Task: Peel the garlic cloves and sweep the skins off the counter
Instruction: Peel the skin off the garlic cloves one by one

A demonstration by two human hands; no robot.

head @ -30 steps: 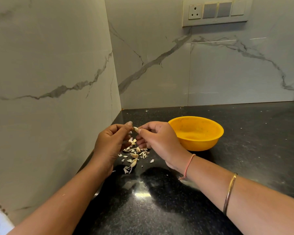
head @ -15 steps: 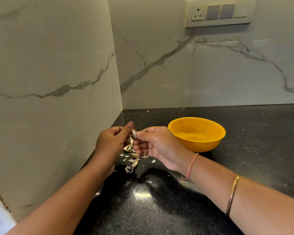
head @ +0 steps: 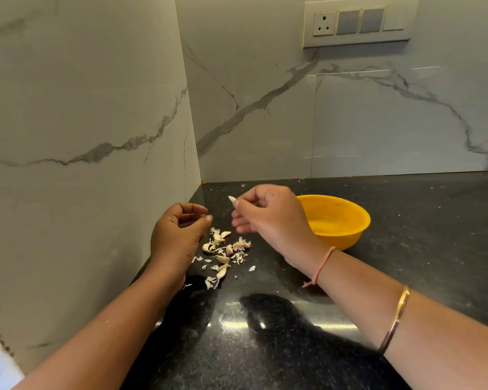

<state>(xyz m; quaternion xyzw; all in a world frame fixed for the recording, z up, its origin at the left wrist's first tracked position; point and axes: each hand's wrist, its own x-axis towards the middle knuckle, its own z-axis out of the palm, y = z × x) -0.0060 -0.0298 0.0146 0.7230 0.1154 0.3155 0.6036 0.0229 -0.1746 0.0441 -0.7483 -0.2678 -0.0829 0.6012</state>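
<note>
My right hand (head: 268, 218) pinches a garlic clove (head: 231, 199). My left hand (head: 178, 232) is curled beside the skins (head: 223, 254); I cannot tell whether it holds anything.

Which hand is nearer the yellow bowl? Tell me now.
Right. The right hand is just left of the bowl, overlapping its rim in view; the left hand is farther left, past the garlic pile.

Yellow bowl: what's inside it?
The bowl shows only bare yellow interior, nothing lying in it. The side behind the right hand is covered, so unknown there.
</note>
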